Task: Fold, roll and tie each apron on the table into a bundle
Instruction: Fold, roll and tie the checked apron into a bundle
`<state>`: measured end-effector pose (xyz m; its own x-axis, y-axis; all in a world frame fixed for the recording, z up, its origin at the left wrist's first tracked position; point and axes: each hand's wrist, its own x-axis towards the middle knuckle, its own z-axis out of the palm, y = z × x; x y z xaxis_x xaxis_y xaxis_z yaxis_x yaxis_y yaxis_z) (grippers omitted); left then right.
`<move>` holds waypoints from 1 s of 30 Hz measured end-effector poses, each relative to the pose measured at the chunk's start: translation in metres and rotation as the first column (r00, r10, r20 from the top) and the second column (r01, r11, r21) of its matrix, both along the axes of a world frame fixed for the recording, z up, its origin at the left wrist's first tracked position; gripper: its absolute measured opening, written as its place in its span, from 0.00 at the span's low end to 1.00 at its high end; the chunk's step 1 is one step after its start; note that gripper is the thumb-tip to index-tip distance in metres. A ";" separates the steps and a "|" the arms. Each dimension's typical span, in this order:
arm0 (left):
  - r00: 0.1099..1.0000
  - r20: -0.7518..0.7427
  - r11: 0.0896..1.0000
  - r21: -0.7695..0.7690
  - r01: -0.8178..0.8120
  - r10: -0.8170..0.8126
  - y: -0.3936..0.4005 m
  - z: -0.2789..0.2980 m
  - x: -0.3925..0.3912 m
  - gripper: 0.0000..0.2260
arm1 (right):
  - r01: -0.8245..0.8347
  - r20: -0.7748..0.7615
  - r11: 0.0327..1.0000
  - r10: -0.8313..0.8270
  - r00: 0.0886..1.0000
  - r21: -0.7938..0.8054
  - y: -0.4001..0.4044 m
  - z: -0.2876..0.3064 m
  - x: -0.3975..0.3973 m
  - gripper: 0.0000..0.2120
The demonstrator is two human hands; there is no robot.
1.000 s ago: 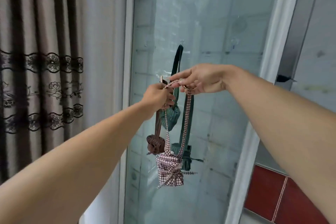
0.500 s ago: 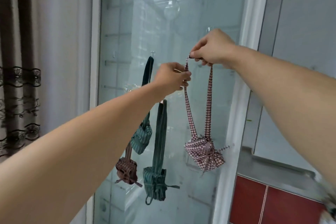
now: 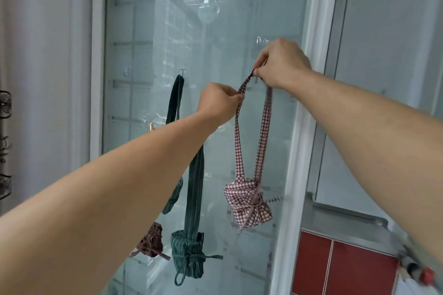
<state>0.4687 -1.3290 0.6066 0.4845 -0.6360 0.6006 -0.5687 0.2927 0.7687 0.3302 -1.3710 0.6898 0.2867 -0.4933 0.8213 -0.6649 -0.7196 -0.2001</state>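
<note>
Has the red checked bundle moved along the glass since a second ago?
Yes. The red checked bundle went right, from in front of the hanging green bundle towards the white door frame.

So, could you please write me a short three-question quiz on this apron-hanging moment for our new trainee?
1. True or false: both hands pinch the neck loop of the checked bundle.
2. Which bundle hangs lowest in the picture: A) the brown bundle, B) the green striped bundle, C) the checked one?
3. Fill in: the right hand holds the loop's top near a small ____ on the glass door.

Key: 1 true, left hand included; 2 B; 3 hook.
</note>
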 end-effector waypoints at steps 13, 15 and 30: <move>0.989 0.150 0.997 0.074 -0.028 0.017 -0.003 -0.004 -0.001 0.08 | 0.116 -0.116 0.992 -0.109 0.987 0.054 0.010 0.006 -0.002 0.05; 0.987 0.160 0.997 0.079 -0.017 0.004 -0.001 -0.002 -0.001 0.08 | 0.120 -0.147 0.990 -0.110 0.983 0.067 0.013 0.011 -0.003 0.05; 0.985 0.145 0.986 0.154 0.067 -0.090 0.006 -0.019 -0.009 0.13 | 0.217 -0.364 0.976 -0.215 0.906 -0.037 0.025 0.008 0.002 0.27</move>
<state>0.4594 -1.3225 0.5877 0.3406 -0.7557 0.5593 -0.6614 0.2303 0.7138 0.3325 -1.3457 0.6975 0.4511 -0.5799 0.6784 -0.8311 -0.5500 0.0825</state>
